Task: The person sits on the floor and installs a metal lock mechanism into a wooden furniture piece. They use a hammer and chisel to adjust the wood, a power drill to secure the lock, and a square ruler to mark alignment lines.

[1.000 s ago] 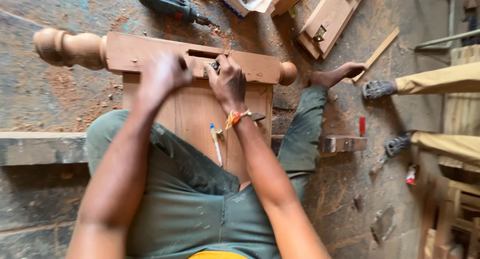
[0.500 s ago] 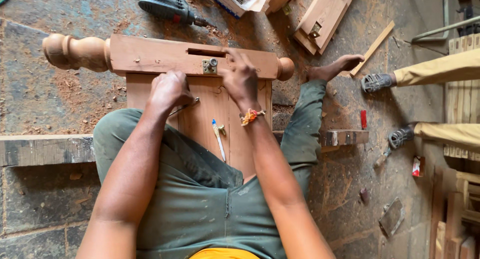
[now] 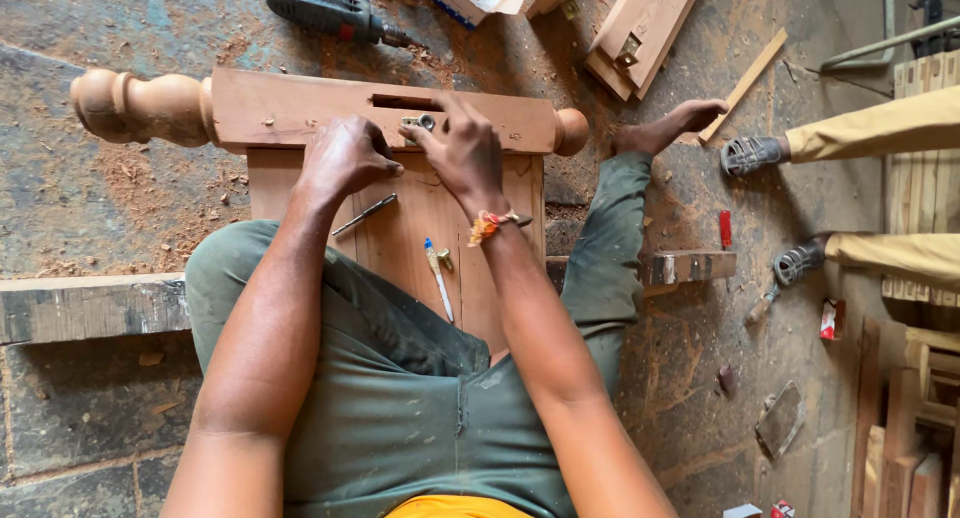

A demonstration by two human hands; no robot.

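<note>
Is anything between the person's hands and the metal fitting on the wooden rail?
Nothing visible. The right hand already touches the metal fitting on the wooden rail, just below the slot. The left hand rests beside it, fist closed. The screwdriver and pen lie lower on the panel, clear.

Soft, even daylight fills the scene, fairly bright; shadows under the arms are faint and diffuse; no glare. Focus is sharp at centre; edges bend slightly.
</note>
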